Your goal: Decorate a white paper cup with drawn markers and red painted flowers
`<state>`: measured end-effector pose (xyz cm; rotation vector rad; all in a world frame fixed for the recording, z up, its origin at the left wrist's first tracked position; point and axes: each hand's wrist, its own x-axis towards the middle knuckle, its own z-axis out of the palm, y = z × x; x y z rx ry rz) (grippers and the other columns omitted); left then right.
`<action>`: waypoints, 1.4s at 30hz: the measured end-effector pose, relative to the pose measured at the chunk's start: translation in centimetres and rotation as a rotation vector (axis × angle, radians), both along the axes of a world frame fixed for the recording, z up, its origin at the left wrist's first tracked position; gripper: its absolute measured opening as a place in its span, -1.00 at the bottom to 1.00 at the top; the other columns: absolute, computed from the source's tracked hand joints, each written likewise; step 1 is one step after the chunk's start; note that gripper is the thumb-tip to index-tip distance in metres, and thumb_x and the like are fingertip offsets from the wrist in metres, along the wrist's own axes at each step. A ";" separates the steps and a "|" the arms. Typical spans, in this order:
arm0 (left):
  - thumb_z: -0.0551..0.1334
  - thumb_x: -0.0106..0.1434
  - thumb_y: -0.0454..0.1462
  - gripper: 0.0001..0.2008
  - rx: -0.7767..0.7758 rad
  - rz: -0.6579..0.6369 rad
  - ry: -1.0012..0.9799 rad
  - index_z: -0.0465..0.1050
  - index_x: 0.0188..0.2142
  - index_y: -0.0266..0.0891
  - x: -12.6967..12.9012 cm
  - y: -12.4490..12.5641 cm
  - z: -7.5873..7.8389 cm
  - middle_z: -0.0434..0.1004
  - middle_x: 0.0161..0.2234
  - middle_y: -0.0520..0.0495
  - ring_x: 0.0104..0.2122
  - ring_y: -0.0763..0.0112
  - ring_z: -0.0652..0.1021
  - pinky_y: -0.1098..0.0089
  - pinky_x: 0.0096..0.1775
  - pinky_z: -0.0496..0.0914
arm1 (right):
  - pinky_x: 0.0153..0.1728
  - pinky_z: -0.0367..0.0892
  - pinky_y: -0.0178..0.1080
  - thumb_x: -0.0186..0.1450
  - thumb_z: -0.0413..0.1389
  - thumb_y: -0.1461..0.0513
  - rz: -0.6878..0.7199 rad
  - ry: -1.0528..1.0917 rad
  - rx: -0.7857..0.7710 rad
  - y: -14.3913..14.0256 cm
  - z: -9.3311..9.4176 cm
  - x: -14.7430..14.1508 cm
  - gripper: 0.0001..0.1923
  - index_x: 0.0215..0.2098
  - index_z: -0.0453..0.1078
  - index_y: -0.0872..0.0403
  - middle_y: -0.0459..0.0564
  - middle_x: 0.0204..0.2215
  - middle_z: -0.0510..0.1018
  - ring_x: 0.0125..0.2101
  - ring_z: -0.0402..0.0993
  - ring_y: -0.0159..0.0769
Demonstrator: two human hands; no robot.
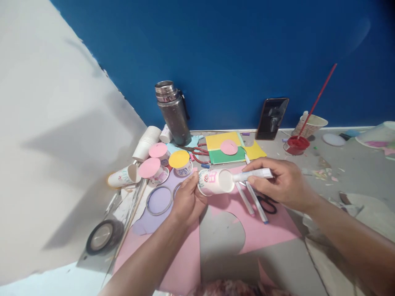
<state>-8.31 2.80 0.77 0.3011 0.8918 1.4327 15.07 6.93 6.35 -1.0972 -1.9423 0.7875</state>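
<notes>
We are holding a paper cup point(215, 182) on its side above the pink paper sheet point(265, 230) near the middle of the worktop point(354, 172), our left hand point(187, 201) clasping its printed wall while our right hand point(284, 183) is gripping a white glue tube point(253, 175) whose nozzle is touching the cup's upturned base. Just under the tube two white markers point(251, 199) are lying on the pink sheet, with black scissors point(268, 203) beside them. Towards the far edge, capped cups point(180, 163) are standing by a steel flask point(173, 112), and a phone point(272, 118) is leaning on the blue wall point(234, 49).
</notes>
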 end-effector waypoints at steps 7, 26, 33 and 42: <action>0.23 0.51 -0.31 -0.80 0.004 0.063 -0.015 0.63 -0.13 -0.38 0.4 0.2 0.5 0.76 -0.14 -0.23 -0.14 0.29 0.73 0.35 -0.05 0.63 | -0.60 0.22 -0.31 0.27 0.19 0.23 0.039 -0.053 0.121 -0.7 -0.8 -0.2 -0.86 -0.26 0.62 -0.03 -0.18 -0.61 0.59 -0.67 0.32 -0.42; 0.45 0.31 -0.28 -0.83 0.001 -0.235 0.033 0.67 -0.23 -0.42 0.6 -0.6 0.7 0.74 -0.30 -0.24 -0.38 0.34 0.67 0.41 -0.26 0.58 | -0.46 0.43 -0.28 0.29 0.31 0.18 0.042 0.148 -0.037 0.1 -1.4 0.0 -0.83 -0.16 0.69 -0.04 -0.05 -0.32 0.73 -0.42 0.59 -0.30; 0.48 0.28 -0.22 -0.75 0.059 -0.224 0.076 0.67 -0.17 -0.41 0.2 -0.6 0.6 0.75 -0.25 -0.23 -0.32 0.30 0.69 0.41 -0.21 0.59 | -0.69 0.20 -0.31 0.24 0.33 0.13 0.034 0.228 -0.292 0.4 -1.4 0.8 -0.83 -0.23 0.68 0.02 -0.14 -0.60 0.54 -0.70 0.25 -0.44; 0.56 0.17 0.01 -0.52 0.134 -0.300 0.239 0.66 -0.16 -0.36 0.3 -1.1 0.9 0.71 -0.28 -0.18 -0.29 0.27 0.66 0.42 -0.27 0.48 | -0.69 0.18 -0.35 0.20 0.29 0.23 -0.014 0.166 -0.192 0.1 -0.6 0.6 -0.92 -0.35 0.65 0.04 -0.16 -0.65 0.49 -0.69 0.28 -0.45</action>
